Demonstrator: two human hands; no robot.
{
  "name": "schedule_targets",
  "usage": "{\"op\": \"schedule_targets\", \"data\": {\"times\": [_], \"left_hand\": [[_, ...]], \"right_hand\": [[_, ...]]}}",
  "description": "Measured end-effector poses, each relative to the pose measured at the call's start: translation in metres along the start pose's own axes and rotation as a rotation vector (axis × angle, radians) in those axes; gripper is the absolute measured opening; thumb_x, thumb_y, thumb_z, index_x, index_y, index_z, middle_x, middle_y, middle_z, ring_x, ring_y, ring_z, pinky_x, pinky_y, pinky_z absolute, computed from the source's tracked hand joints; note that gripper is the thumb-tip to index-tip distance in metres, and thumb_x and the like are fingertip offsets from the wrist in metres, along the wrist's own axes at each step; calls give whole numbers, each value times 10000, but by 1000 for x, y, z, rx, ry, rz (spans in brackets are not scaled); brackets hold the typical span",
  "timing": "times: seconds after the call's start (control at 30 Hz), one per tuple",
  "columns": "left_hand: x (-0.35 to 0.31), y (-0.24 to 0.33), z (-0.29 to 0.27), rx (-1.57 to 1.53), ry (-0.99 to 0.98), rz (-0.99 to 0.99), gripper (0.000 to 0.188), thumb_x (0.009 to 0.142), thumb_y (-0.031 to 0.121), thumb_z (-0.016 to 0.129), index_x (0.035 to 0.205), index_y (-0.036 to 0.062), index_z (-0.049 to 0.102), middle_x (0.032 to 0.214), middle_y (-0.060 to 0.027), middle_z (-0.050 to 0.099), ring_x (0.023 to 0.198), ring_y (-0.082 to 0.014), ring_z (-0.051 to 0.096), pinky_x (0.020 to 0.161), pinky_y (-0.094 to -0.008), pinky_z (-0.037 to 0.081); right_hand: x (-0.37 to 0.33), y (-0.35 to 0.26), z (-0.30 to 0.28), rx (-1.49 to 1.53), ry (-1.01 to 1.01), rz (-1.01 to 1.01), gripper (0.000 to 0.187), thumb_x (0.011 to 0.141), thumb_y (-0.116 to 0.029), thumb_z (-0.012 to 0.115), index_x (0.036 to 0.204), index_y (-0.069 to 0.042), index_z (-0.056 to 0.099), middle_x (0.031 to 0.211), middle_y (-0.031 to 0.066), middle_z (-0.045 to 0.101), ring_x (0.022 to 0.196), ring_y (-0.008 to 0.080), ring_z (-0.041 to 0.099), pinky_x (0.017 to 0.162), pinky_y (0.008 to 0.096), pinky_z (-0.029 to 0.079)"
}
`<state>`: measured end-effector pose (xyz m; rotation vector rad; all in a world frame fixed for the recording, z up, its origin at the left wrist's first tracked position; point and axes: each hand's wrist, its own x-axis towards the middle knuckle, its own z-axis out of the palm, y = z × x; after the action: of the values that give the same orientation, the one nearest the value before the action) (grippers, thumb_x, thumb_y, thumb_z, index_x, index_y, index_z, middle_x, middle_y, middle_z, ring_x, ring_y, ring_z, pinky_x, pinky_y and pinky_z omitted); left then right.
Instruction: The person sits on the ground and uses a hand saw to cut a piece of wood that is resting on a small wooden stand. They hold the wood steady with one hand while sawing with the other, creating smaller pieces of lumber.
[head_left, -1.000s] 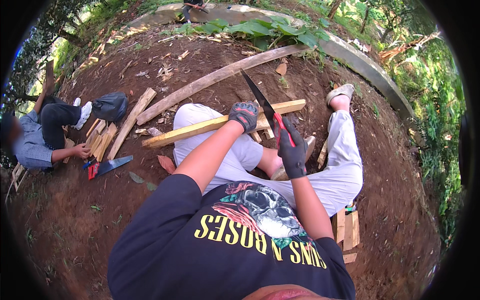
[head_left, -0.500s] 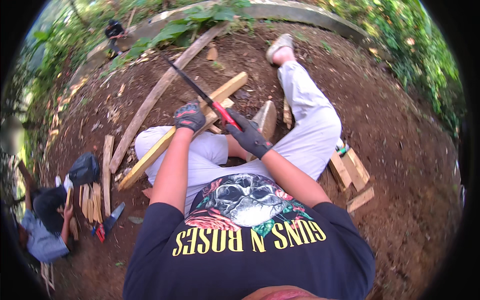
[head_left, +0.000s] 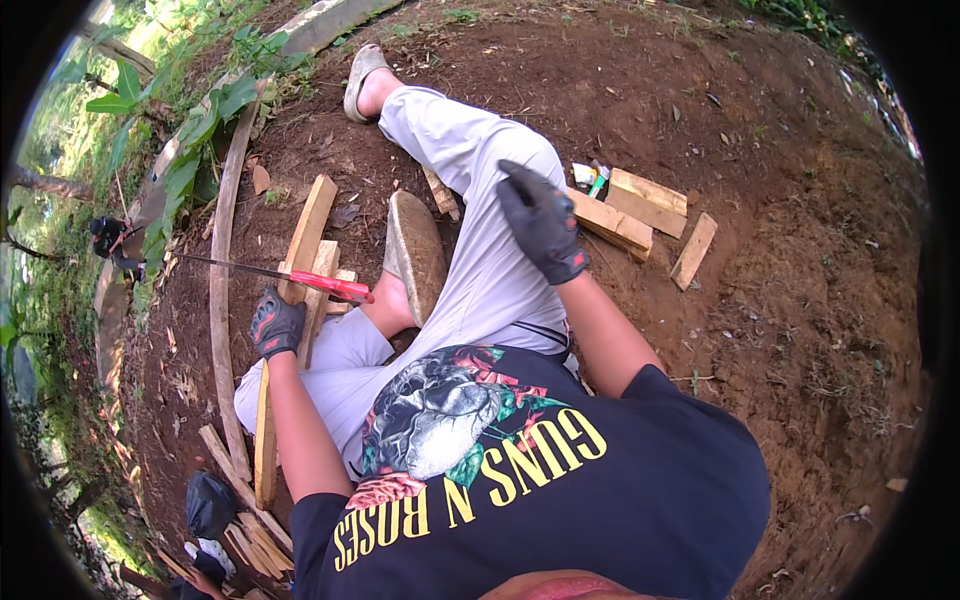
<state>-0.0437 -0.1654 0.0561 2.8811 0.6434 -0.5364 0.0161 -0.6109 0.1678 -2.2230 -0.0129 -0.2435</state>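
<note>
Nearest, a pale plank [head_left: 312,222] is laid lengthwise over the bent left leg and is pinned from above by the gloved left hand [head_left: 277,323], its fingers curled around the wood. Just beyond that hand, a red-handled saw [head_left: 318,283] is rested across the plank, its handle above a second timber [head_left: 326,260]; whether its teeth are seated in a cut cannot be told. The saw handle is gripped by neither hand. The gloved right hand [head_left: 543,222] is held at the right knee, fingers nearly straight and close together; nothing is seen in its grasp, though its palm is hidden.

A pause in the sawing is suggested. For any further stroke, the handle would need to be grasped by the right hand and the plank kept firmly pressed, with the left fingers clear of the blade.

Past the knee, short offcuts [head_left: 622,225] are set beside a white-and-green item [head_left: 600,180]. Farther off, a long weathered board [head_left: 222,250] is seen on the soil, and beyond it a seated person [head_left: 110,240].
</note>
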Motion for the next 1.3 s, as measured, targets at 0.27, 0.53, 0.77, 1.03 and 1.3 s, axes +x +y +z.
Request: {"op": "schedule_targets", "data": {"times": [0.27, 0.53, 0.77, 1.03, 1.3], "left_hand": [[-6, 7, -13, -11, -16, -28, 539, 815, 413, 791, 1198, 42, 707, 1195, -244, 743, 1132, -426, 716, 964, -534, 574], [-10, -4, -11, -43, 30, -35, 522, 809, 421, 804, 1180, 65, 714, 1200, -246, 740, 1135, -437, 712, 966, -536, 572], [-11, 10, -20, -50, 34, 2, 508, 811, 395, 771, 1183, 55, 710, 1171, -230, 756, 1112, -433, 727, 952, -540, 580], [-10, 11, -10, -70, 74, 28, 462, 837, 393, 741, 1161, 64, 746, 1174, -218, 765, 1113, -398, 741, 953, -519, 588], [-22, -22, -20, -120, 71, -33, 393, 889, 330, 679, 1217, 118, 729, 1215, -174, 764, 1159, -352, 741, 964, -498, 586]], "right_hand": [[-26, 188, -69, -824, -388, 752, 585, 917, -589, 637, 1171, -87, 798, 1214, 222, 759, 1192, 417, 706, 991, 514, 560], [-13, 225, 1, -811, -87, 870, 550, 936, -546, 605, 1244, -126, 782, 1315, 178, 740, 1243, 424, 690, 998, 535, 567], [-12, 171, -44, -641, -171, 1095, 628, 904, -522, 671, 1389, -127, 717, 1492, 127, 655, 1359, 316, 645, 1080, 446, 544], [-18, 197, -40, -648, 37, 1112, 720, 808, -546, 761, 1355, -80, 724, 1458, 184, 665, 1378, 340, 626, 1107, 480, 533], [0, 114, -96, -831, -16, 842, 516, 864, -395, 661, 1256, -82, 778, 1346, 189, 728, 1244, 363, 706, 1012, 483, 574]]}}
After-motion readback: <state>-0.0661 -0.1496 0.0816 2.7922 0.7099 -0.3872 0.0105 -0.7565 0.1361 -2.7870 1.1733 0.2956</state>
